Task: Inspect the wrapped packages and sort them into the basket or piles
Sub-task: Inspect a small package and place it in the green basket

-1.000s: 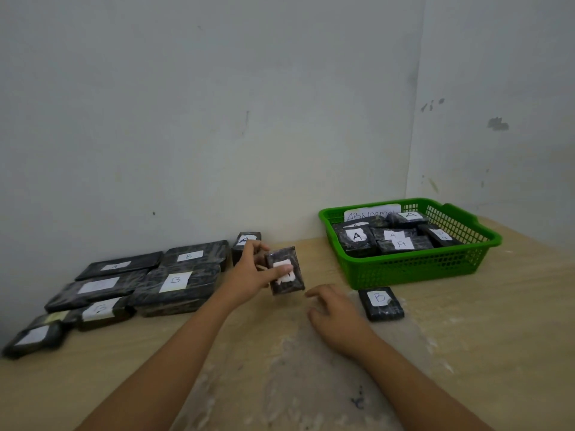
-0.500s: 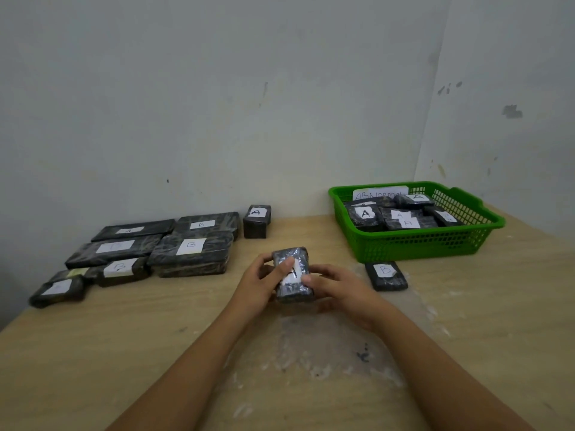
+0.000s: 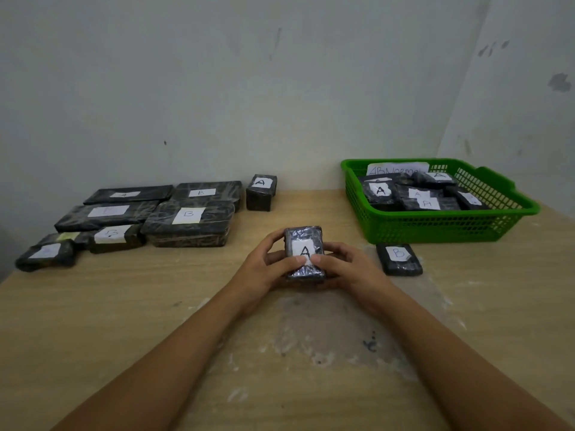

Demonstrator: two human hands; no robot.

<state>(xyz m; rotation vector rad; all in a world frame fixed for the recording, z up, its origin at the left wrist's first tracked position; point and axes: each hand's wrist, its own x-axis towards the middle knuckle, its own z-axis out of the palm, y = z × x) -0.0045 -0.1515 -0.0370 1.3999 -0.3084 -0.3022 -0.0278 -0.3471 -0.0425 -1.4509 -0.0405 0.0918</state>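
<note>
Both hands hold one small package (image 3: 304, 252) wrapped in dark shiny film, just above the table (image 3: 93, 321) near its middle. A white label on its upper face reads "A" in black ink. The left hand (image 3: 264, 269) has its grip curled round the package's left side, thumb lying across the lower edge of the label; the right hand (image 3: 348, 269) is clamped on the right side in the same way, its thumb meeting the other near the label's bottom.

To the right stands a green basket (image 3: 435, 227) of perforated plastic with a handle lip at its far right. A paper slip (image 3: 396, 169) propped against its back wall reads "ABNormal", the last letters partly hidden. Inside lie about six dark packages; four labels show a legible "A", the others cannot be read. Just in front of the basket, flat on the table, lies a single package marked "B" (image 3: 399, 259).

At the left, against the wall, a pile of seven larger flat packages (image 3: 186, 225) lies in rows. Readable labels there: "A" on the two at the back, "B" on the thick one in front and on a smaller one beside it. The rest are too faint to read. Just to the right of this group, one small package (image 3: 261, 192) stands apart with an "A" on top.
</note>
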